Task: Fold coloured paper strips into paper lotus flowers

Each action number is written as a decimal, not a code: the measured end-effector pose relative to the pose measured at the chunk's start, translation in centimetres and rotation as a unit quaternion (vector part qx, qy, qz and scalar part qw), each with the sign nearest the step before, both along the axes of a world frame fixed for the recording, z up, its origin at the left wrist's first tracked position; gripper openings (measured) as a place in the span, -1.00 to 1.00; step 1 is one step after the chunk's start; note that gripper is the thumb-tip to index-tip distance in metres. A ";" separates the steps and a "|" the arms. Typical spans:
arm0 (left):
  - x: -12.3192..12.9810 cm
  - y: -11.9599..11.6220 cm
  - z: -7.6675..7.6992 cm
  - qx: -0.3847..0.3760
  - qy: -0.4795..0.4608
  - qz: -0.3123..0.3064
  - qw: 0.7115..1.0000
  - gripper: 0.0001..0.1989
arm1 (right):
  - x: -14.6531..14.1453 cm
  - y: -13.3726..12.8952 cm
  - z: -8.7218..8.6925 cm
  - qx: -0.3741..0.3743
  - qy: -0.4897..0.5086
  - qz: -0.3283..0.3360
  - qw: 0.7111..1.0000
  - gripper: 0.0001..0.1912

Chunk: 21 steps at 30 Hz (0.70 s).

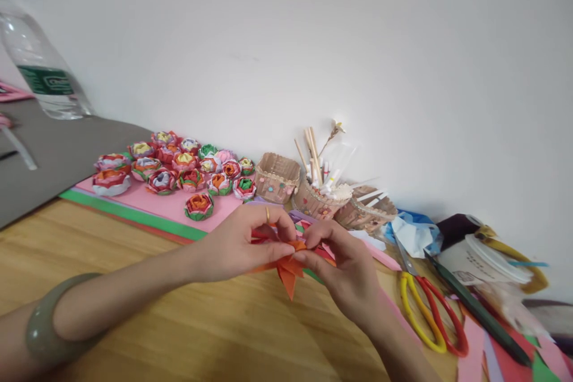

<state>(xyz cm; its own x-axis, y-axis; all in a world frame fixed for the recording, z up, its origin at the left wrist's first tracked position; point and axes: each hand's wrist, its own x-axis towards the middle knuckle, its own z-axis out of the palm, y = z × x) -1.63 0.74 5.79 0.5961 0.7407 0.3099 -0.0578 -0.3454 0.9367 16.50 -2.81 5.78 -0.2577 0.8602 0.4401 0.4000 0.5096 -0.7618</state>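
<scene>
Between my hands is a folded orange paper piece (289, 277) with pointed tips hanging down, held above the wooden table. My left hand (253, 239), with a ring on one finger, pinches its upper edge from the left. From the right, my right hand (342, 265) grips the same edge between thumb and fingertips. Strips of red and pink paper show behind the fingers, partly hidden. Beyond my left hand, several folded paper flowers (199, 206) in mixed colours sit on a stack of coloured paper sheets (147, 200).
Woven baskets (276, 178) holding sticks and white tubes stand along the wall. At the right lie red and yellow scissors (432, 310), a dark green long tool (481, 313), a white tub (486, 259) and paper scraps. A plastic bottle (49, 80) stands far left on a grey surface.
</scene>
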 end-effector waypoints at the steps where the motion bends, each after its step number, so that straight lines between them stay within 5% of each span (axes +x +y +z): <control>1: 0.0 0.0 0.1 -0.039 -0.005 -0.012 0.999 -0.99 | 0.0 0.0 0.0 -0.040 0.015 0.004 0.999 -0.84; 5: 0.1 0.1 0.0 -0.121 0.000 -0.020 0.992 -0.95 | -0.3 0.0 -0.1 -0.133 0.066 0.014 0.989 -0.83; 12: 0.1 0.1 0.0 -0.117 0.025 0.013 0.993 -0.96 | -0.8 -0.2 0.2 -0.173 0.084 -0.036 0.981 -0.80; 17: 0.3 -0.2 0.1 -0.068 0.023 0.033 0.997 -0.97 | -1.0 -0.5 0.4 -0.118 0.026 -0.043 0.992 -0.86; 21: 0.4 -0.4 -0.1 -0.010 0.037 0.065 0.997 -0.94 | -0.9 -0.6 0.0 -0.002 -0.052 -0.052 0.997 -0.92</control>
